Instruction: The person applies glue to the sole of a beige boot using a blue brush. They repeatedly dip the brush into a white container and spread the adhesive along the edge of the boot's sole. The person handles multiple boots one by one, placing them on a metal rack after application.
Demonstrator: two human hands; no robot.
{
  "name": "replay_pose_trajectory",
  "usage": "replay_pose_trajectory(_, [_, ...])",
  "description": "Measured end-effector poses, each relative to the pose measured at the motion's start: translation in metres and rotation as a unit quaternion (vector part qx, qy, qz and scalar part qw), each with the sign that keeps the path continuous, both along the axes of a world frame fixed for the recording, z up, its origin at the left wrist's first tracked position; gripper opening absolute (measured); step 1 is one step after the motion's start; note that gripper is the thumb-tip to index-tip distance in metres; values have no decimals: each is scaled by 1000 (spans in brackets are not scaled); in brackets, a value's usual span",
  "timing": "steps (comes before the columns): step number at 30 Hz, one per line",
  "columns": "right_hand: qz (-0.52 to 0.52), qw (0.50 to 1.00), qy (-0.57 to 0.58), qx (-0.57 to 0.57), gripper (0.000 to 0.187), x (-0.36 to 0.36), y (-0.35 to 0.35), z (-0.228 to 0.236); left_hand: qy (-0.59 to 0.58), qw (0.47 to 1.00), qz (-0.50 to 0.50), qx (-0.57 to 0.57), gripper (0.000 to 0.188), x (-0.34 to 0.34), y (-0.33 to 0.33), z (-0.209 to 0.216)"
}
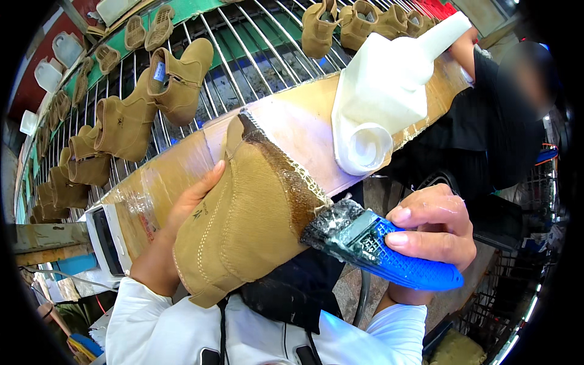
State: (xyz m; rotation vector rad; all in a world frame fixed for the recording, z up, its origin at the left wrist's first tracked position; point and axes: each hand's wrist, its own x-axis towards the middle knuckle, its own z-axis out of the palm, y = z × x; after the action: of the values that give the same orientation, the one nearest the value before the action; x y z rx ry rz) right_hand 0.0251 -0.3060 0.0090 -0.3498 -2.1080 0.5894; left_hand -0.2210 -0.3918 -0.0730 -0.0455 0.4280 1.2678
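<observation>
A tan suede boot without its sole is held in front of me, its underside edge tilted up and to the right. My left hand is closed around its far left side, mostly hidden behind the leather. A dark, wet-looking band and pale stitching run along the boot's lower edge. Between the fingers and thumb of my right hand is a brush with a blue handle. Its clotted dark and whitish bristles touch the lower right end of that wet band.
A white plastic jug with a round cup at its base stands on the cardboard-covered board. Beyond, a metal-bar rack carries several tan boots and loose soles. A person in dark clothes sits at the right.
</observation>
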Motion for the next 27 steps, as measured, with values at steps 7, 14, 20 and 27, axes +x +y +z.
replay_pose_trajectory(7, [-7,999,26,-19,25,-7,-6,4,56,994,-13,93,50,-2,-9,-19])
replay_pose_trajectory(14, [-16,998,41,-39,20,-14,-3,2,43,987,9,154,50,10,2,-51])
replay_pose_trajectory(20, [92,992,82,-31,18,-27,15,-4,38,985,27,167,49,14,-3,-70])
replay_pose_trajectory(27, [85,991,69,-72,19,-22,18,-30,37,987,33,152,49,-2,-25,-88])
